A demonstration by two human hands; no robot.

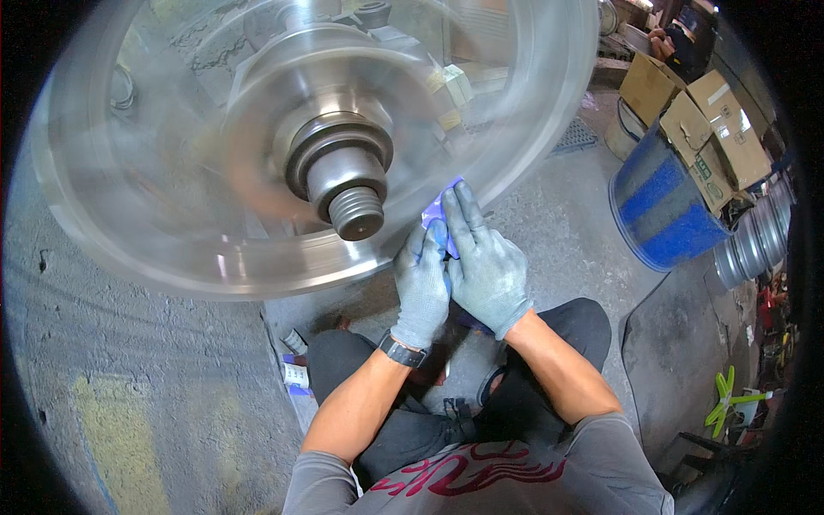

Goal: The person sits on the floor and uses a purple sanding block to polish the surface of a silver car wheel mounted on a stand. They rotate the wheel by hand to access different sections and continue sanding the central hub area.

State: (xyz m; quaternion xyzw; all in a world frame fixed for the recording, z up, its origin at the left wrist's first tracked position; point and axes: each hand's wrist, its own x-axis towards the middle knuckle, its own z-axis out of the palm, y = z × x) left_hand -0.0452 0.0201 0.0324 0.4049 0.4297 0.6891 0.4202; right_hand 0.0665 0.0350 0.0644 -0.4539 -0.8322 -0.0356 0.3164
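A large metal wheel (232,273) fills the upper left, its spokes blurred by spinning. At its hub stands a steel spindle (356,213) with a threaded end. Both my hands wear grey gloves and meet at the wheel's lower right edge. Between them is a purple sheet (433,211), pressed against the wheel. My right hand (491,273) lies over the sheet, with two fingers stretched along it toward the rim. Beside it, my left hand (422,290) has its fingers curled and pinches the sheet's near part. The sheet's lower end is hidden by the gloves.
A blue drum (665,206) topped with opened cardboard boxes (717,129) stands at the right. Past it are stacked metal rims (755,232) and a green star-shaped thing (725,399). A small white-and-purple pack (296,376) lies by my left knee. Another person's hand (661,43) shows far right.
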